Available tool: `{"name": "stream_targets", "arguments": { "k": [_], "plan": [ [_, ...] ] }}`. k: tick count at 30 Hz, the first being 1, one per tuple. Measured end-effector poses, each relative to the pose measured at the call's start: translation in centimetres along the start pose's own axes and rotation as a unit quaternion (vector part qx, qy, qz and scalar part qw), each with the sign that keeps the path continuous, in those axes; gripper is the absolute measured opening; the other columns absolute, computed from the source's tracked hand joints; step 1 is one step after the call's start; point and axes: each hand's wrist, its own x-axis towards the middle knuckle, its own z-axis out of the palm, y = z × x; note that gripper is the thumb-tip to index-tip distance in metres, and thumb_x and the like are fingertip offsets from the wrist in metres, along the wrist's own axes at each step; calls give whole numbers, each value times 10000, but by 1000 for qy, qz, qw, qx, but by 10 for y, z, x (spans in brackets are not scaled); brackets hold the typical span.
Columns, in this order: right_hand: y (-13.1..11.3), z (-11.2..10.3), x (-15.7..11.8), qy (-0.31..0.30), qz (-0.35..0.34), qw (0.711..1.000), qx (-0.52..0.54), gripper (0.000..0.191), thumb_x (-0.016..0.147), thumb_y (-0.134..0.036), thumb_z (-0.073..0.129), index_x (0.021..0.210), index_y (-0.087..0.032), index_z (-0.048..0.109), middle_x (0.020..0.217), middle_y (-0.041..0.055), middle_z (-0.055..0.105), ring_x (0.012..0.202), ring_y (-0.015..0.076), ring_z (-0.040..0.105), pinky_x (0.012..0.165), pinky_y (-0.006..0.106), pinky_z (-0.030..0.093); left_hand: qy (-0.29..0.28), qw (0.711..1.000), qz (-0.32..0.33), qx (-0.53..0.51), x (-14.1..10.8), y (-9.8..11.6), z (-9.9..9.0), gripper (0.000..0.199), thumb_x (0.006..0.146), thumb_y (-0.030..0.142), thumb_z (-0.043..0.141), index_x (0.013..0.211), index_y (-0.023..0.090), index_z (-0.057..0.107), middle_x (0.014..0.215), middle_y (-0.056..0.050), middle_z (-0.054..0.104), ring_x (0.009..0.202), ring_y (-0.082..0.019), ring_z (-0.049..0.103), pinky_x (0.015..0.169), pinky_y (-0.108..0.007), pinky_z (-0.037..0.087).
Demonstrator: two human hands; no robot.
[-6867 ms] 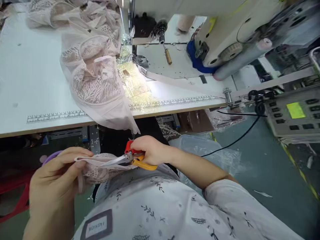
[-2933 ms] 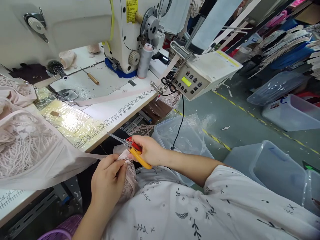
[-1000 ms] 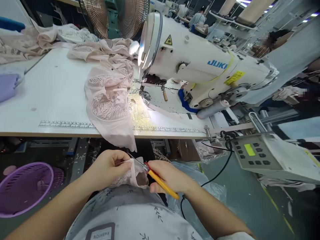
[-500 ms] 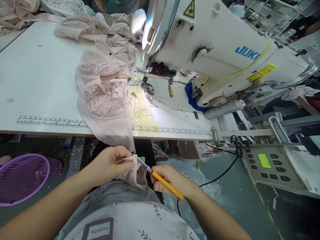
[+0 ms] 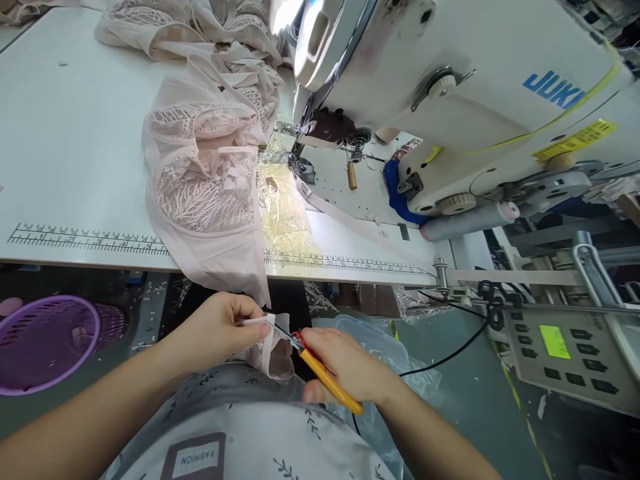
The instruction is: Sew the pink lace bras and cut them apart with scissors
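Left hand (image 5: 227, 335) pinched lace garment (image 5: 280, 357) between thumb and forefinger; right hand (image 5: 345, 360), fingers curled round scissors (image 5: 331, 381). Clean cutting likely wanted edge taut, blades clear of thumb.

- Sewing machine (image 5: 450, 73): on the table (image 5: 75, 133), toward its right.
- Lace garment (image 5: 205, 187): on the table, left of the machine, one end hanging over the front edge.
- Garment pile (image 5: 150, 23): left of the machine, behind the lace garment.
- Handled tool (image 5: 352, 177): under the machine's arm.
- Thread cone (image 5: 465, 221): just before the machine's base.
- Control box (image 5: 565, 353): before the machine, to the right.
- Basket (image 5: 47, 347): below table level, well left of the machine.
- Left hand (image 5: 225, 333), right hand (image 5: 345, 360): before the machine, past the table edge; between them, the lace piece (image 5: 280, 360) and the scissors' (image 5: 327, 379) blades.
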Motion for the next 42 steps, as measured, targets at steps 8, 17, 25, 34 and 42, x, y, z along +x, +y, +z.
{"name": "stream_targets", "arguments": {
  "k": [8, 17, 25, 34, 42],
  "plan": [
    [-3, 0, 0, 0, 24, 1000, 1, 729, 627, -937, 203, 667, -213, 285, 630, -17, 427, 530, 113, 340, 504, 241, 258, -28, 999, -37, -21, 5, 0, 0, 215, 616, 348, 648, 545, 157, 578, 542, 29, 477, 505, -99, 393, 472, -222, 307],
    [-2, 7, -4, -1, 10, 1000, 26, 705, 676, -911, 159, 698, -217, 284, 635, -20, 423, 538, 116, 312, 517, 246, 260, -55, 995, -68, -44, 9, 0, -3, 216, 590, 352, 677, 551, 158, 591, 514, 33, 500, 487, -91, 398, 491, -216, 297],
    [-5, -12, -6, 84, 8, 996, -11, 742, 603, -947, 205, 650, -211, 285, 605, -26, 388, 536, 119, 332, 507, 248, 249, -11, 997, 31, 73, -6, 5, -7, 233, 713, 367, 606, 589, 190, 518, 531, 43, 429, 475, -96, 367, 444, -213, 292],
    [11, -91, -1, 314, 265, 890, -199, 356, 784, -532, 525, 664, -205, 458, 623, 26, 551, 542, 163, 469, 477, 250, 268, 142, 907, 342, 203, -8, 35, -55, 143, 810, 303, 586, 710, 219, 644, 650, -16, 580, 528, -143, 549, 442, -218, 436],
    [58, -144, 22, 387, 355, 810, -261, 358, 828, -417, 501, 974, -112, 618, 946, 181, 657, 857, 318, 613, 603, 328, 396, 185, 920, 338, 78, -63, 10, -73, 51, 757, 251, 683, 718, 225, 702, 694, -43, 628, 580, -159, 598, 451, -231, 484]
  ]
}}
